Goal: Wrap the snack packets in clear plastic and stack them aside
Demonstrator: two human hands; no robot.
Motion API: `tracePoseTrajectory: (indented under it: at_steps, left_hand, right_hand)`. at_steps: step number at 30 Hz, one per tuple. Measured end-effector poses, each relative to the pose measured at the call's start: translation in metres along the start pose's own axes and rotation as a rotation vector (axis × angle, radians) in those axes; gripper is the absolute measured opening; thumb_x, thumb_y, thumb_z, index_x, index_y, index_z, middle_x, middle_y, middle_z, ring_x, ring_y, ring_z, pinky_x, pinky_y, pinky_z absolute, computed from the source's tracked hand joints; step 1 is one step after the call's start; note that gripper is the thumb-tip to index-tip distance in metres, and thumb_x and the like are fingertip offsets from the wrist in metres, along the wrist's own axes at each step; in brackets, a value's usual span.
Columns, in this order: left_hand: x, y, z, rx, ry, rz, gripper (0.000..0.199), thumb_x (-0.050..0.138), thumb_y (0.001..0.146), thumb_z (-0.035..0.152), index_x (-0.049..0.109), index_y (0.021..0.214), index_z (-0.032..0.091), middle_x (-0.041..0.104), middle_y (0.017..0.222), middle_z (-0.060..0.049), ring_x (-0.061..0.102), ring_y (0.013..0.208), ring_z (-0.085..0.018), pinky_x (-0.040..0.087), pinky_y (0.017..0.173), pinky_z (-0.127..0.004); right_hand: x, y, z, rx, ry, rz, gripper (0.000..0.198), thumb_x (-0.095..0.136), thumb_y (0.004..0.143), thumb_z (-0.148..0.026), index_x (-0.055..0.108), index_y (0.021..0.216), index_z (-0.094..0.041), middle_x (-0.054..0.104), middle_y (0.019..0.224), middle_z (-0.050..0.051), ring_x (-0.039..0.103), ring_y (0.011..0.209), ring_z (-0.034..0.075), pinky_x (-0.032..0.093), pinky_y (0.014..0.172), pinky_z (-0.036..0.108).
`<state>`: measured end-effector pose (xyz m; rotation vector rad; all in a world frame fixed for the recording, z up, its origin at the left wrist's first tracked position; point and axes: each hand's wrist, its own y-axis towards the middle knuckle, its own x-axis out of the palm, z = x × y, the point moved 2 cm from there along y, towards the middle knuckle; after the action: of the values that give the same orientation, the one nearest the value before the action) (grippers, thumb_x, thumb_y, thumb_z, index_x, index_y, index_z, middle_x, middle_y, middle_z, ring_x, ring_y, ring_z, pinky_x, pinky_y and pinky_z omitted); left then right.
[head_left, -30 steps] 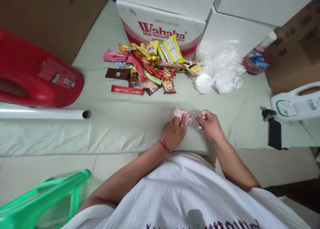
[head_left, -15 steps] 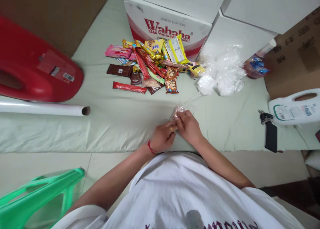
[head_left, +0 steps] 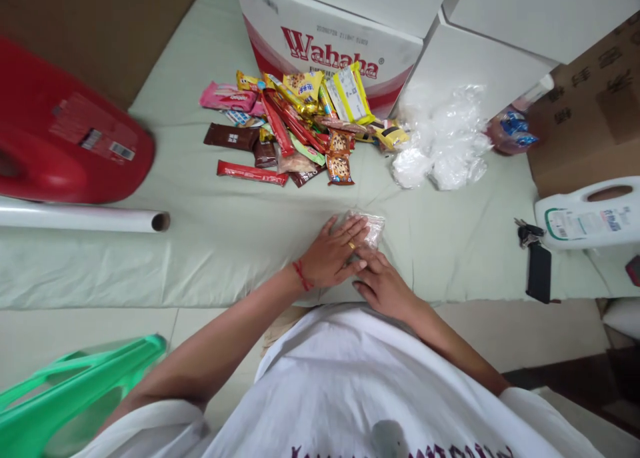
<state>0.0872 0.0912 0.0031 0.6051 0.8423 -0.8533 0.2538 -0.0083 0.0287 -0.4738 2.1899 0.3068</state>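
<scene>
A small clear plastic bag [head_left: 374, 230] lies on the pale green cloth just in front of me. My left hand [head_left: 331, 253], with a ring and a red string bracelet, rests flat over the bag's left part, its fingers stretched out. What is inside the bag is mostly hidden by that hand. At the bag's near edge, my right hand [head_left: 387, 286] is open, its fingertips touching the bag and close to my left fingers. Beyond both hands sits a pile of wrapped snacks [head_left: 290, 138]; a twin cookie pack [head_left: 340, 168] is on its near side.
Crumpled clear plastic bags [head_left: 440, 145] lie right of the snacks, before a Wahaha carton [head_left: 325, 38]. A red jug [head_left: 75, 131] and a white roll [head_left: 80, 219] are at left. A white bottle [head_left: 590, 211], keys and a phone [head_left: 539, 271] lie right. A green stool [head_left: 85, 378] stands below.
My left hand has gone from closed fingers to lying flat on the bag. My right hand has moved back toward me and opened, uncovering more of the bag.
</scene>
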Motion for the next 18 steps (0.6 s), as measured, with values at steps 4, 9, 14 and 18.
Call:
tracePoseTrajectory:
  at_steps: [4,9,14,18]
  left_hand:
    - [-0.006,0.001,0.004,-0.001,0.123,-0.085,0.087,0.059,0.092,0.042,0.030,0.165,0.006,0.021,0.175,-0.025,0.018,0.164,-0.038,0.010,0.130,-0.064]
    - [-0.008,0.018,0.001,0.029,0.260,-0.114,0.084,0.066,0.088,0.039,0.038,0.160,0.004,0.030,0.170,-0.031,0.029,0.159,-0.044,0.018,0.126,-0.070]
    - [-0.002,0.037,-0.016,-0.041,0.219,0.004,0.047,0.046,0.101,0.017,0.055,0.145,0.009,0.059,0.151,-0.026,0.056,0.141,-0.034,0.042,0.119,-0.054]
    - [-0.010,0.036,-0.008,-0.235,-0.197,0.257,0.035,0.042,0.107,0.030,0.058,0.134,0.016,0.069,0.133,-0.017,0.068,0.121,-0.027,0.054,0.104,-0.042]
  right_hand:
    - [-0.020,-0.025,0.012,0.116,0.334,0.139,0.022,0.057,0.104,-0.024,0.077,0.115,-0.025,0.075,0.122,0.008,0.068,0.116,0.023,0.055,0.104,0.044]
    - [-0.035,-0.048,0.040,0.507,0.604,0.392,0.021,0.067,0.100,-0.042,0.080,0.103,-0.026,0.078,0.095,0.004,0.070,0.083,0.018,0.057,0.080,0.034]
    - [-0.039,-0.047,0.053,0.667,0.853,0.580,0.026,0.079,0.088,-0.050,0.082,0.091,-0.024,0.077,0.089,0.004,0.060,0.069,0.014,0.052,0.068,0.029]
    - [-0.038,-0.031,0.051,0.691,1.071,0.677,0.033,0.085,0.082,-0.053,0.080,0.101,-0.026,0.078,0.100,0.005,0.063,0.076,0.015,0.053,0.068,0.029]
